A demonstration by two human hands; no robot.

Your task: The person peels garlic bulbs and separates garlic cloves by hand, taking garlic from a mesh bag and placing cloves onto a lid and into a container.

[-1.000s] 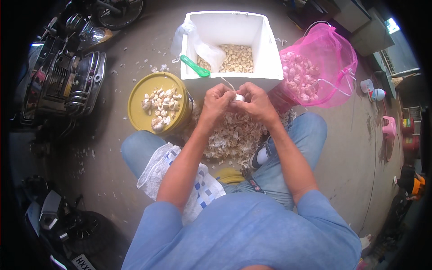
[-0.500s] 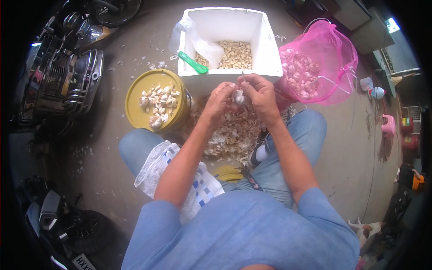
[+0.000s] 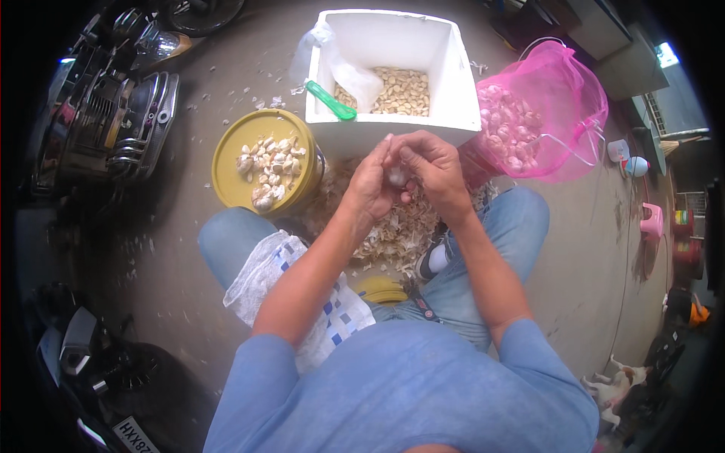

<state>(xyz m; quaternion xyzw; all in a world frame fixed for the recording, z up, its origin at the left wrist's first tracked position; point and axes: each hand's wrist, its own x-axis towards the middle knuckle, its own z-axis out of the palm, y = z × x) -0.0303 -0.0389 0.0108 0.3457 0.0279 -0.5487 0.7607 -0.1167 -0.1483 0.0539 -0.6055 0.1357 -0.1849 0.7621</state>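
Note:
Between my two hands is a garlic bulb (image 3: 396, 177), partly hidden by the fingers. My left hand (image 3: 368, 183) cups it from the left, fingers curled around it. From the right, my right hand (image 3: 439, 172) closes on it with bent fingers and thumb. Below them lies a heap of papery garlic skins (image 3: 389, 234). To the left, loose cloves and a few bulbs (image 3: 273, 166) rest on a round yellow lid (image 3: 226, 170). Beyond my hands stands a white foam box (image 3: 393, 130) with peeled cloves (image 3: 400, 90) on its bottom.
A green-handled tool (image 3: 331, 101) and a clear plastic bag (image 3: 355, 75) hang over the box's rim. At right, a pink mesh bag (image 3: 574, 98) holds garlic bulbs. A patterned towel (image 3: 260, 275) covers my left thigh. Motorcycles (image 3: 140, 113) stand at left; a dog (image 3: 619, 385) is at lower right.
My fingers have shifted round the garlic bulb, and my right hand's fingers now curl further over it. The whole view has shifted slightly.

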